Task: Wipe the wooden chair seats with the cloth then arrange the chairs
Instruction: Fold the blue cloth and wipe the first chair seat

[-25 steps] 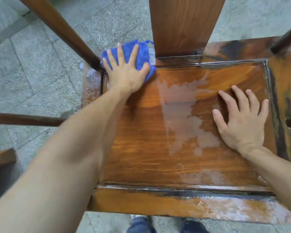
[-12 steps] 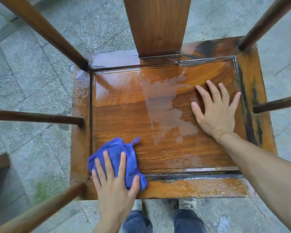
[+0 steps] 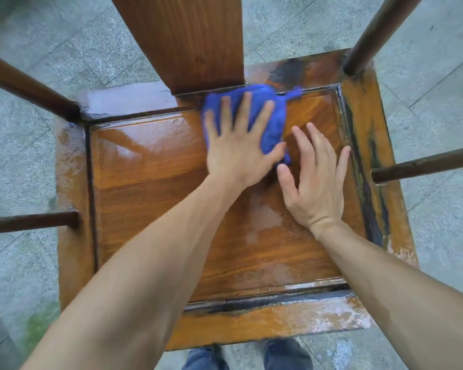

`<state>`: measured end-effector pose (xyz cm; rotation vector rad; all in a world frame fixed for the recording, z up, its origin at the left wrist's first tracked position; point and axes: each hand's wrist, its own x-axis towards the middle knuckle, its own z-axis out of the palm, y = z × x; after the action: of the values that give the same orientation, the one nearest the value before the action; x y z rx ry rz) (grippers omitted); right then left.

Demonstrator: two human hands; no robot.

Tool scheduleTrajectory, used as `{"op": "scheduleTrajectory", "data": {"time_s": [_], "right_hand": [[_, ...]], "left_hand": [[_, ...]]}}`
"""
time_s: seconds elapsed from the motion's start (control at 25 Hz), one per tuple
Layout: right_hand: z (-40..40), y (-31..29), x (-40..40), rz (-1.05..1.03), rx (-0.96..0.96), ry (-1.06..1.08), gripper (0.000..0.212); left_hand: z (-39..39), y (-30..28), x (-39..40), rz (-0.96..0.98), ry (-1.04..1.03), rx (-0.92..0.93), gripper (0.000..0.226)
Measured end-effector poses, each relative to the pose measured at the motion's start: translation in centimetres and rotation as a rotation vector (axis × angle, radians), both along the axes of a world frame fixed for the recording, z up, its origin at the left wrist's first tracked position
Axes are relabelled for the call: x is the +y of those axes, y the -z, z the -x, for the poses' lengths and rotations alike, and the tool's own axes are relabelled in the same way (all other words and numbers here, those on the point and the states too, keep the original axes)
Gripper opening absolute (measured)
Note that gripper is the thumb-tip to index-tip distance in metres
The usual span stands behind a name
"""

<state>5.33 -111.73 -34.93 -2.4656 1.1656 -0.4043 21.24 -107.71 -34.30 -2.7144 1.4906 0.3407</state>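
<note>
Blue cloth (image 3: 265, 113) is bunched at the far edge of the chair seat (image 3: 150, 177), right at the foot of the back splat (image 3: 187, 41), toward the far right corner of the recessed panel. It is pressed flat under the left hand (image 3: 238, 153); that grip is wide, fingers splayed over the cloth, nothing pinched, thumb touching the cloth's near right edge. Flat palm is judged deliberate: load is spread so the cloth drags water rather than riding over it.

Just right of that grip, the right hand (image 3: 316, 182) is laid open on bare wood, holding nothing, fingers spread toward the right rail. Probably a brace, so the chair is kept from sliding under the wiping push. The two thumbs are near each other, not seen touching.

Near side of the grip: pale wet film (image 3: 262, 222) is left on the panel between the forearms, more along the front rail (image 3: 326, 316). Left of the grip, the panel is glossy and streaked. Dark staining is seen along the right rail (image 3: 369, 198).

Step is judged mid-wipe on this seat; near and right strips are not yet done. Arranging has not been started. Stone floor (image 3: 24, 161) appears damp, so footing should be watched.
</note>
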Motion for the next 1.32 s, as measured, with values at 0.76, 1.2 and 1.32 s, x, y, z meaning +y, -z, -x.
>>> {"op": "scheduleTrajectory", "data": {"time_s": [0.76,1.2,1.32], "right_hand": [[2.3,-1.2,-2.9,-0.165,-0.221,-0.052,0.050],[2.0,0.0,-3.2,-0.188,-0.398,0.179,0.058],[1.7,0.0,-3.0,-0.198,-0.328,0.177,0.057]], "left_hand": [[15.2,-1.2,26.0,-0.077,0.131,0.050,0.083],[0.6,0.1,-13.1,0.038,-0.018,0.044,0.067],[-0.8,0.4,-14.8,0.006,-0.041,0.059,0.060]]}}
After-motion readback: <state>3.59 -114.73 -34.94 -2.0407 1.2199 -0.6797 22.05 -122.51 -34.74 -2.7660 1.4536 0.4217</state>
